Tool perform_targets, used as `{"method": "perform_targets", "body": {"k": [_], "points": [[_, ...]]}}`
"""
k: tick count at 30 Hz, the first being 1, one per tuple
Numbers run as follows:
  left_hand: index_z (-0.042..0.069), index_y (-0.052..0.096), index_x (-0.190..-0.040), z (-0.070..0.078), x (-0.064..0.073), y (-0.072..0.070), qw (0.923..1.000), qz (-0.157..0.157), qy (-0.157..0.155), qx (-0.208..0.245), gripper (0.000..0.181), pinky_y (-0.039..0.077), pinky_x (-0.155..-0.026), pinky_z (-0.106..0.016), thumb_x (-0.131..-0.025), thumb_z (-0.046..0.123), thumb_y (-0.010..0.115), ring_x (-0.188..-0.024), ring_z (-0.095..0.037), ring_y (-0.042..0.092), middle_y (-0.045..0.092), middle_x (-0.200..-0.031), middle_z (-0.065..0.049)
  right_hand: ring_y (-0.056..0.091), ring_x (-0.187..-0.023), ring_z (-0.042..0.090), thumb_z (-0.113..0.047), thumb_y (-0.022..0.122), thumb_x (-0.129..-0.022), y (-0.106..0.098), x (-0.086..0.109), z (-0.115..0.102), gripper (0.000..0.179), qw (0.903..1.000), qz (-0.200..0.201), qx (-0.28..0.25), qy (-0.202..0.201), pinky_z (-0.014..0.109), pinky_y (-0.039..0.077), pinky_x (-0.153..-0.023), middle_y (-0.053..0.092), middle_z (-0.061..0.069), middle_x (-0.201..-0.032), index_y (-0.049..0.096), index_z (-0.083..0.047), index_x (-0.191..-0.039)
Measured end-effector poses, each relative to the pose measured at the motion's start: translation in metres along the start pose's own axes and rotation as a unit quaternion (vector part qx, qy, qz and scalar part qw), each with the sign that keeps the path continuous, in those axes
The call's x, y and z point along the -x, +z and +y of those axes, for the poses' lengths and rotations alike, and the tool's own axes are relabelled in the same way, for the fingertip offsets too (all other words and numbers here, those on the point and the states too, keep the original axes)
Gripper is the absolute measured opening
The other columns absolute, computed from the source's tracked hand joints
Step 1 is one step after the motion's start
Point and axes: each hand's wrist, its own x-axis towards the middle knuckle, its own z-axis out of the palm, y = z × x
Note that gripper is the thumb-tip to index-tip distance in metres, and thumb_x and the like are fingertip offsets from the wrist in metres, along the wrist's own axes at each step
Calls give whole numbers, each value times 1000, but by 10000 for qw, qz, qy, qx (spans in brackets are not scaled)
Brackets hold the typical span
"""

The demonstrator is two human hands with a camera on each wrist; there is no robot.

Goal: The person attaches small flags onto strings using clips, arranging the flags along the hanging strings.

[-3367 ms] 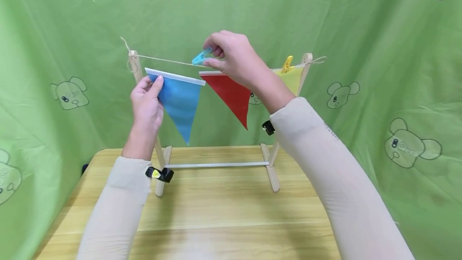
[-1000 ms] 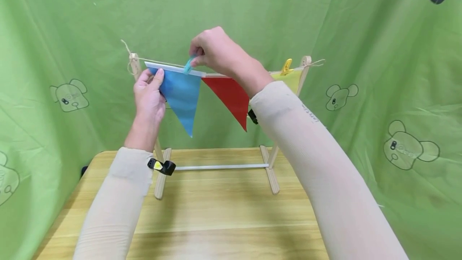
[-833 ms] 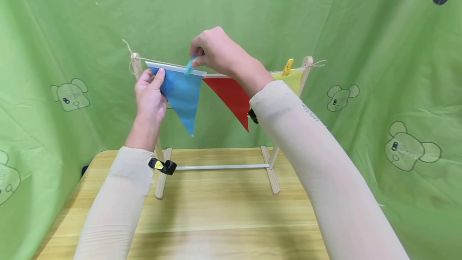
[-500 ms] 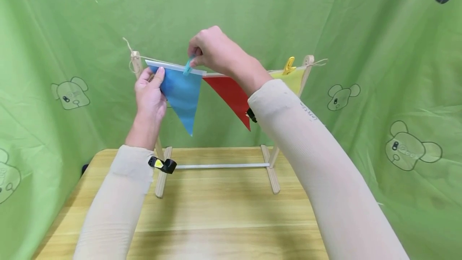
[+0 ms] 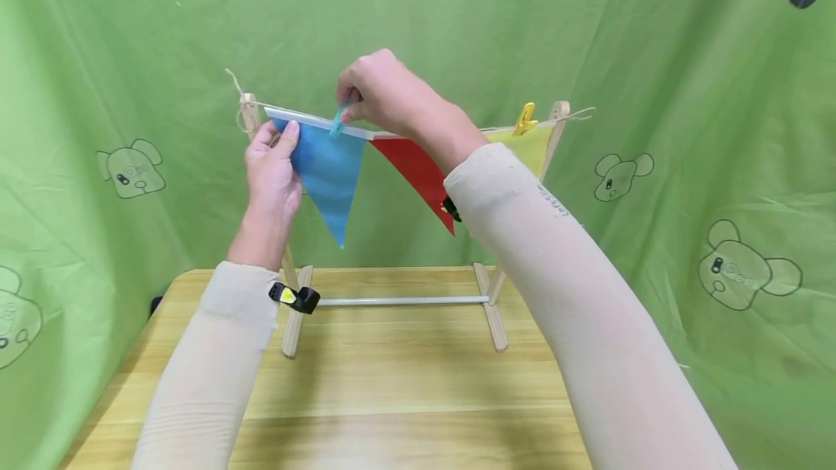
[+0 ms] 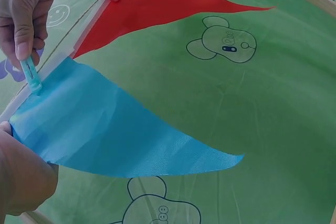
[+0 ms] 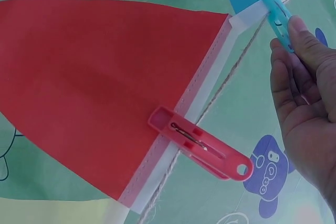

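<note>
A blue triangular pennant [image 5: 329, 172] with a white top band lies along the twine [image 7: 233, 72]. My left hand [image 5: 271, 165] pinches its upper left corner, thumb in front. A light blue clothespin [image 7: 278, 17] straddles the white band right of that thumb. My right hand [image 5: 385, 96] pinches the clothespin's handle end from above, between thumb and fingers. Beside it hangs a red pennant [image 5: 418, 169], fixed to the twine by a red clothespin [image 7: 202, 142]; in the head view my right hand and forearm hide that clothespin.
A yellow pennant [image 5: 532, 147] hangs at the right under a yellow clothespin [image 5: 525, 120]. The twine runs between two wooden posts [image 5: 248, 114], joined low down by a white rod [image 5: 405, 301]. The stand sits on a wooden table [image 5: 405, 383], before a green curtain [image 5: 196, 35].
Since 3.4 seconds ago, the blue pennant has risen to the twine, and my right hand has brought the clothespin left and down onto its band. Over the last second both hands have barely moved.
</note>
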Motion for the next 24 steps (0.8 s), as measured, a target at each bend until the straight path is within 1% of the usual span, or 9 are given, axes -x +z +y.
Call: {"method": "perform_targets", "body": {"k": [9, 13, 19, 24], "points": [[8, 73, -90, -1, -1, -2, 10000, 37, 23, 64, 16, 58, -87, -24, -96, -4, 65, -87, -14, 68, 69, -92, -4, 64, -92, 16, -26, 75, -95, 2, -3, -2, 27, 9998, -151, 99, 28, 23, 56, -85, 76, 6, -108, 77, -7, -114], [8, 73, -89, -1, -1, -3, 9999, 66, 59, 55, 16, 58, -87, -24, -97, -4, 65, -87, -14, 67, 69, -92, -4, 63, -93, 16, -25, 76, -95, 3, -5, -3, 28, 9997, -191, 160, -20, 24, 56, -87, 75, 7, -110, 77, -7, -116], [9, 73, -89, 0, 0, -4, 9998, 77, 167, -96, 15, 58, -86, -25, -96, -4, 67, -85, -13, 67, 69, -89, -3, 61, -93, 18, -24, 77, -95, 6, -7, -3, 29, 9997, -156, 162, -120, 25, 54, -86, 75, 8, -111, 76, -5, -118], [9, 73, -89, 0, 1, -7, 9996, 77, 219, -156, 13, 58, -83, -25, -95, -3, 69, -84, -14, 67, 69, -88, -3, 58, -91, 20, -21, 73, -97, 10, -8, -2, 30, 9996, -52, 163, -234, 28, 52, -85, 73, 11, -108, 74, -3, -120]]}}
